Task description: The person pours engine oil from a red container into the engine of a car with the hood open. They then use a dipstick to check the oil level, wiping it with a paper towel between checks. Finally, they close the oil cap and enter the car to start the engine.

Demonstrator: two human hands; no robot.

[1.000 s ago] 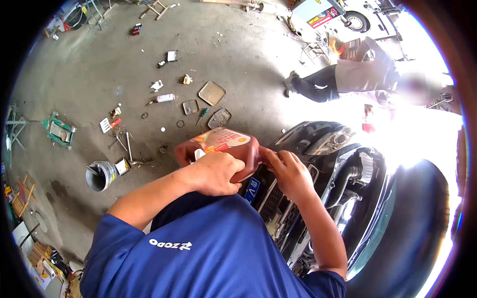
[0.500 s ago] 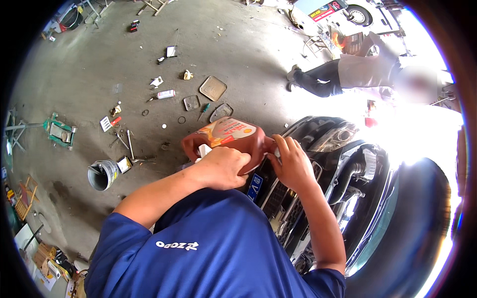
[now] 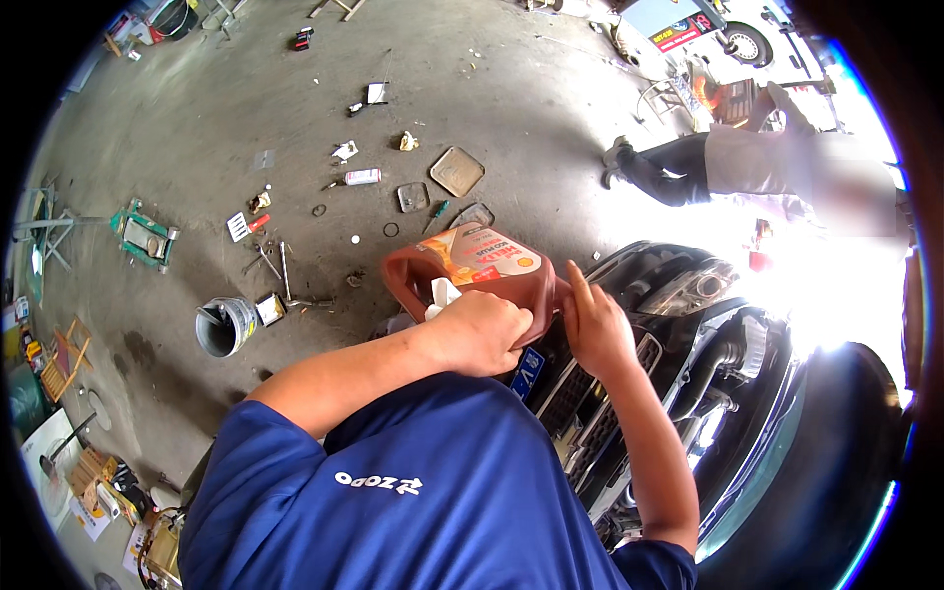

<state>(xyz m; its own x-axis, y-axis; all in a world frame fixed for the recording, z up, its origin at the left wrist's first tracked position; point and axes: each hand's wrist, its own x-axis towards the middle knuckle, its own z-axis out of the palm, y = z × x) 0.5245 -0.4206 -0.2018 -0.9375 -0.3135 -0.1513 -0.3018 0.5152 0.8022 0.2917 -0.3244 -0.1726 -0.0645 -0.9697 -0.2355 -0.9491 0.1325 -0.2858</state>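
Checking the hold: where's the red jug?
In the head view, the jug is near centre, left of the headlight, left hand gripping it, right hand at its right end.

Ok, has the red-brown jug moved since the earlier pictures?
Yes: in this view the red-brown jug has shifted upward against the nearest floor tray, and now covers that tray's lower edge.

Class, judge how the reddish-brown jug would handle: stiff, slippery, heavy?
The jug is probably stiff: its sides look uncrushed beside the left hand. Its smooth-looking walls may be slippery. Weight is uncertain: opaque walls hide any contents.
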